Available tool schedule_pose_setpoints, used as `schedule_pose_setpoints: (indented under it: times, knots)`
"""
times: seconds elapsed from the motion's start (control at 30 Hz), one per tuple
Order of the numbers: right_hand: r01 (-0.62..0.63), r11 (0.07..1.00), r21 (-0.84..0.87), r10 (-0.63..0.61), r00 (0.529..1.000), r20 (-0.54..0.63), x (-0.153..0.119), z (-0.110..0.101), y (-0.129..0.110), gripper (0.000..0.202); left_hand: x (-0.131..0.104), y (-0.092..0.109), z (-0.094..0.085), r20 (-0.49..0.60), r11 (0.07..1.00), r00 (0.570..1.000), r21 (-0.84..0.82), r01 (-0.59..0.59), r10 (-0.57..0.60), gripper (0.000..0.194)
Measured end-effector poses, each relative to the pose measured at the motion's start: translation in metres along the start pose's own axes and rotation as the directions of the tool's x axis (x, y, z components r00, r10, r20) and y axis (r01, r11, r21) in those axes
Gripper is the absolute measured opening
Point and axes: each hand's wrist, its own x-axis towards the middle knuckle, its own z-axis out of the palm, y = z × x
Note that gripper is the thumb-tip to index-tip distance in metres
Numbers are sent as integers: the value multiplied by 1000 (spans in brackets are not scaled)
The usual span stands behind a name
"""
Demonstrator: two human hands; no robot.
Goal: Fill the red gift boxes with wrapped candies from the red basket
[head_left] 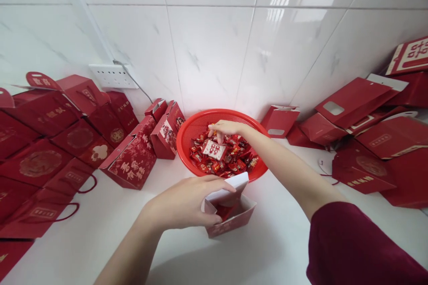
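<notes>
My left hand [189,202] grips the near left side of a small open red paper box [230,227], its thumb and fingers around the wall. The box's lid flap, white on one side, stands raised, and something red lies inside. Beyond the box is a red plastic basket [183,142] holding many red wrapped candies [236,160]. On top of the candies rests a white packet [214,150] with red characters. My right hand [227,129] reaches into the basket over the candies, fingers closed together; what they pinch is too small to make out.
Red gift boxes and bags [43,160] are stacked at the left, and more red boxes [351,102] pile up at the right. A floral red box [132,160] stands left of the basket. Behind are a tiled wall and a white socket strip [112,76] with a cable.
</notes>
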Motion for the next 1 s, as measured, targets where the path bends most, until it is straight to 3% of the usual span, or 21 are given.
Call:
schedule_pose_setpoints:
  times: [0.27, 0.33, 0.5, 0.57, 0.73, 0.87, 1.0]
  knots:
    - [92, 982, -166, -93, 996, 3, 15, 14, -9, 23, 1, 0, -1, 11, 999, 1000, -44, 0, 1, 38]
    - [138, 969, -207, -138, 990, 17, 14, 26, -9, 34, 1, -1, 0, 15, 999, 1000, -48, 1, 0, 38]
    - [242, 927, -286, -213, 969, 128, 16, 56, -14, 92, 0, -1, 0, 7, 999, 1000, -41, 16, -16, 40]
    - [247, 913, -325, -198, 964, 177, 17, 65, -22, 98, 0, -1, 0, 13, 999, 1000, -42, 21, -21, 41]
    - [207, 867, -453, -117, 969, 219, 17, 72, -50, 68, 0, -1, 0, 14, 998, 1000, -55, 11, -10, 42]
    - [247, 852, -462, -102, 943, 316, 6, 57, -59, 41, -1, -2, 1, -3, 998, 1000, -61, -9, 9, 40]
    - [263, 872, -413, -120, 933, 340, -20, 38, -57, 34, 0, -2, 0, 22, 997, 1000, -75, -3, 5, 35]
